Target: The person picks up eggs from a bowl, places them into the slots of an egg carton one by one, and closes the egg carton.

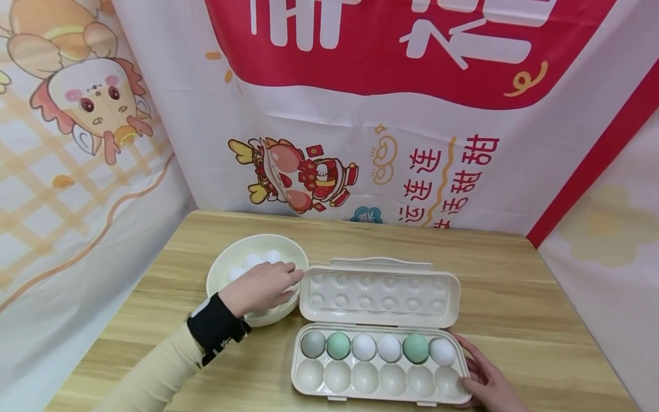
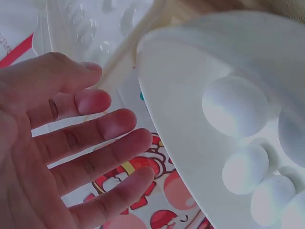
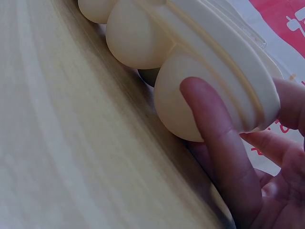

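Observation:
My left hand hovers over the right side of a cream bowl with several white eggs in it. In the left wrist view its fingers are nearly straight and spread, holding nothing, beside the bowl and the eggs. My right hand grips the right end of an open plastic egg carton. The thumb presses a rounded cup of the carton in the right wrist view. White eggs, green eggs and a grey egg fill the back row; the front row's cups are bare.
The carton's lid lies folded back behind the egg row, close to the bowl's right side. Underneath is a wooden table. A printed cloth hangs behind it, with more cloth at both sides.

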`<state>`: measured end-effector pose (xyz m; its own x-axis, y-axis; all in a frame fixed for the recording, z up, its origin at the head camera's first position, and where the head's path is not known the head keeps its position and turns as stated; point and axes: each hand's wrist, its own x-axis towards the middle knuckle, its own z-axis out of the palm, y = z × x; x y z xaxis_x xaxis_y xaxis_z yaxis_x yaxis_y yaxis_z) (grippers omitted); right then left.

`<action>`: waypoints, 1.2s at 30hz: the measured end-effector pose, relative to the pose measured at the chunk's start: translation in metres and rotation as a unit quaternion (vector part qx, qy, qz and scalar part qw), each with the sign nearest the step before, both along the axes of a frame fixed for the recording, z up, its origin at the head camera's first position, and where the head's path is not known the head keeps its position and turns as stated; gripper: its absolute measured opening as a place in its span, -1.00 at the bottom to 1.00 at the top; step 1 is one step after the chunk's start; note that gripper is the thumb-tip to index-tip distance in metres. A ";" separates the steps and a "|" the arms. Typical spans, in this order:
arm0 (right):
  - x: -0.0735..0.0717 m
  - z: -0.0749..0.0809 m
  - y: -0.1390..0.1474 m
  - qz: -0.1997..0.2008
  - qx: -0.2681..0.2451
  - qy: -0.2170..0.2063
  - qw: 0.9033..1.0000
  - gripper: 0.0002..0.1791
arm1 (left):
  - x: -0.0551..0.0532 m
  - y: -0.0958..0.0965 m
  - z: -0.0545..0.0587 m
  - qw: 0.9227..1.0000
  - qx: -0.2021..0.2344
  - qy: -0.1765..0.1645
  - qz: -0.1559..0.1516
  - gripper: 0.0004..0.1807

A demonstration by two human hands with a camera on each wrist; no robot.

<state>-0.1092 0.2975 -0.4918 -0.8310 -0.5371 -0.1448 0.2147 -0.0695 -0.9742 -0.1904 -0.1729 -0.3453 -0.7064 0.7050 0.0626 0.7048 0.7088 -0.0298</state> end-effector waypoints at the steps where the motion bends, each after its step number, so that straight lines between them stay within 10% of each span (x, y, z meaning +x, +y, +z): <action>1: -0.001 0.000 0.000 0.007 -0.013 -0.004 1.000 -0.14 | -0.003 -0.003 0.001 1.000 0.009 -0.014 0.002 -0.82; 12: -0.001 -0.007 0.000 0.009 -0.022 -0.003 1.000 -0.13 | -0.036 -0.025 -0.013 0.987 0.093 -0.131 0.011 -0.83; 21: -0.004 -0.007 0.003 -0.002 0.016 0.036 0.999 -0.15 | -0.057 -0.029 -0.020 0.958 0.068 -0.266 0.086 -0.65; 36: -0.010 -0.016 0.008 0.032 -0.046 0.017 0.998 -0.12 | -0.068 -0.023 -0.029 0.933 0.018 -0.327 0.148 -0.63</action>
<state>-0.1190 0.3051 -0.5080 -0.7978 -0.5994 -0.0649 0.1890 -0.1465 -0.9710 -0.2587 -0.1958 -0.3741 -0.7649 0.4787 -0.4309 0.3369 0.8676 0.3657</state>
